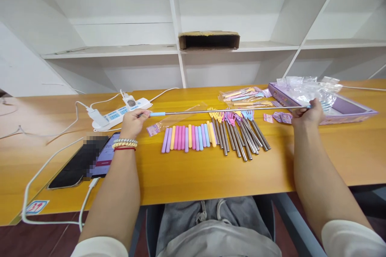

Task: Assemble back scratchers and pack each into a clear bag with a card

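A telescopic back scratcher (211,111) is stretched out long and nearly level above the table, between both hands. My left hand (134,123) is closed round its light blue handle at the left end. At the other end, my right hand (309,113) grips the rod close to the blue claw head, which the fingers partly hide. Below the rod lies a row of coloured handle sleeves (183,138) in purple, pink, yellow and blue. Beside them, several metal back scratcher rods (241,136) with coloured claw heads are heaped together.
A purple box (350,108) with clear plastic bags (313,88) stands at the right. Packed back scratchers (241,94) and small cards (282,117) lie near it. A white power strip (117,114), cables and two phones (80,162) are at the left. White shelves rise behind, holding a cardboard box (209,41).
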A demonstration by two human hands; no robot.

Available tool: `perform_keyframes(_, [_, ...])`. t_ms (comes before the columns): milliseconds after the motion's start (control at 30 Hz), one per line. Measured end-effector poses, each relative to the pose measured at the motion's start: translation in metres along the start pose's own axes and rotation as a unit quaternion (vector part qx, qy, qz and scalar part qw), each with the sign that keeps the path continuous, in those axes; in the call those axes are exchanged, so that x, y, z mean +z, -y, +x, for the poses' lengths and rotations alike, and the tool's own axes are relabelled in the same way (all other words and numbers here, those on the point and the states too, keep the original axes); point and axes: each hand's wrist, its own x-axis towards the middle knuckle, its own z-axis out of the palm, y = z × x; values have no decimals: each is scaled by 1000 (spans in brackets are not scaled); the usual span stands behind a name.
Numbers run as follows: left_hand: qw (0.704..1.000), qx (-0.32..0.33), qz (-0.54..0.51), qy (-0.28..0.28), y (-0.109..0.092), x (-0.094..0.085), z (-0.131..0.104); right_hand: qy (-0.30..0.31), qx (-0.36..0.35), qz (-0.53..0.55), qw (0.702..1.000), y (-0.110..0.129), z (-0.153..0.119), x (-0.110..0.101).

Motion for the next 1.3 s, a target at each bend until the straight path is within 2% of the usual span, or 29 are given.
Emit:
perform_keyframes(133, [998, -13, 2, -57, 2, 0, -2, 45, -3, 5, 999, 1, -1, -3])
perform_keyframes(367, [979, -25, 177, -101, -18, 2, -7, 76, -32, -46, 996, -7, -12, 5])
perform_keyframes(433, [976, 1, 207, -74, -31, 11, -12, 98, -22, -51, 994, -16, -21, 12])
perform_keyframes(533, [967, 85, 239, 11, -56, 38, -26, 155, 1, -60, 986, -35, -50, 27])
perform_keyframes(633, [954, 162, 229, 102, -82, 67, -44, 255, 12, -45, 966, -53, -90, 41])
perform_keyframes(700, [944, 195, 216, 153, -93, 78, -53, 296, 21, -34, 954, -59, -113, 47])
perform_keyframes(867, [954, 175, 172, 172, -109, 82, -67, 314, 22, -22, 949, -61, -148, 51])
perform_keyframes(1000, [958, 122, 108, 238, -129, 89, -82, 367, 35, -25, 929, -69, -177, 52])
perform_keyframes(1100, [961, 131, 93, 224, -143, 95, -91, 385, 28, -33, 922, -76, -197, 50])
perform_keyframes(1167, [964, 138, 85, 213, -146, 96, -93, 390, 29, -45, 919, -80, -203, 49])
perform_keyframes(1300, [962, 115, 79, 236, -139, 93, -89, 406, 48, -52, 911, -82, -203, 46])
